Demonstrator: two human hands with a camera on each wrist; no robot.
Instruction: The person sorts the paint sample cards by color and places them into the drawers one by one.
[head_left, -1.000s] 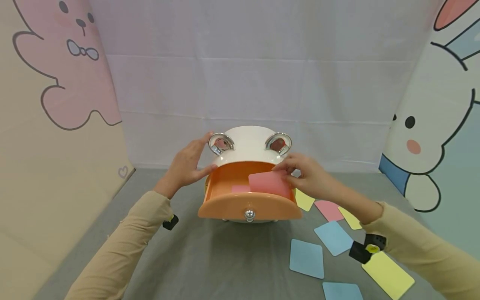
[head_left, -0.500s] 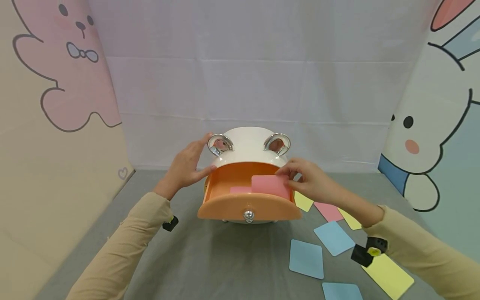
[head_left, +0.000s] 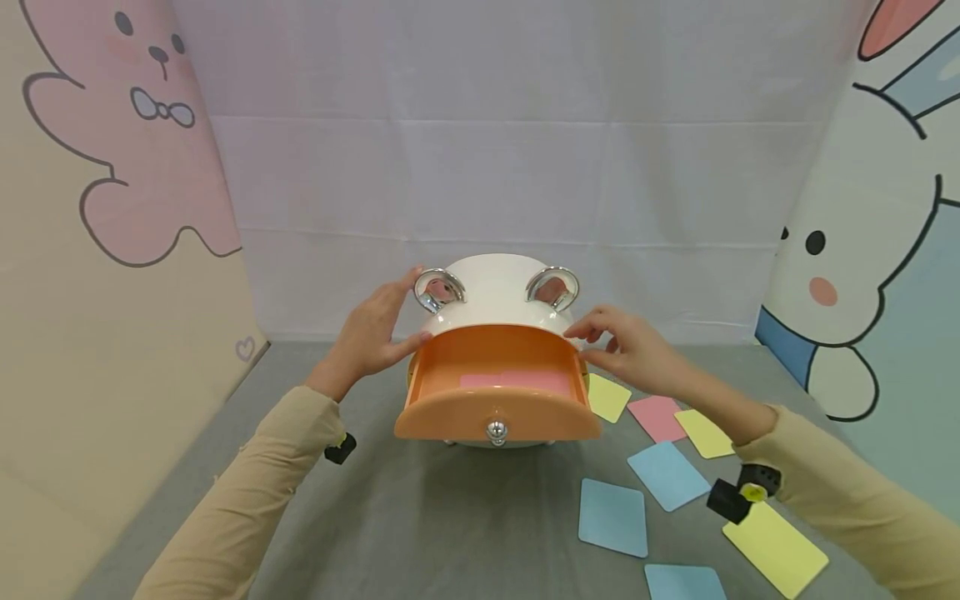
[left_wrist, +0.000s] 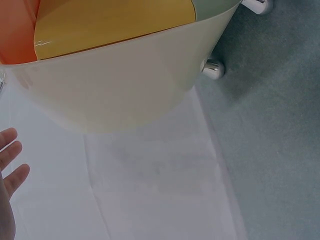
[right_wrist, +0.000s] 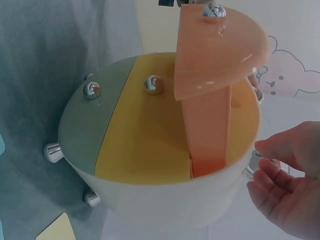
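Note:
A white round cabinet (head_left: 495, 293) with silver ears stands mid-table, its orange top drawer (head_left: 450, 417) pulled out. A pink card (head_left: 517, 382) lies flat inside the drawer. My left hand (head_left: 375, 329) rests with straight fingers against the cabinet's left side. My right hand (head_left: 611, 346) hovers at the drawer's right edge, fingers relaxed and holding nothing. In the left wrist view the cabinet wall (left_wrist: 125, 90) fills the frame and only fingertips (left_wrist: 10, 170) show. The right wrist view shows the orange drawer (right_wrist: 210, 100) sticking out above yellow and green drawers, with my right hand (right_wrist: 285, 185) beside it.
Several loose cards lie on the grey cloth to the right: yellow (head_left: 607, 397), pink (head_left: 657, 417), blue (head_left: 667, 475), blue (head_left: 613, 517), and a larger yellow one (head_left: 776, 550). Cartoon backdrop panels wall in the left, back and right.
My right hand let go of the pink card, which dropped flat into the drawer; the hand drew back slightly to the right. The left hand stayed put.

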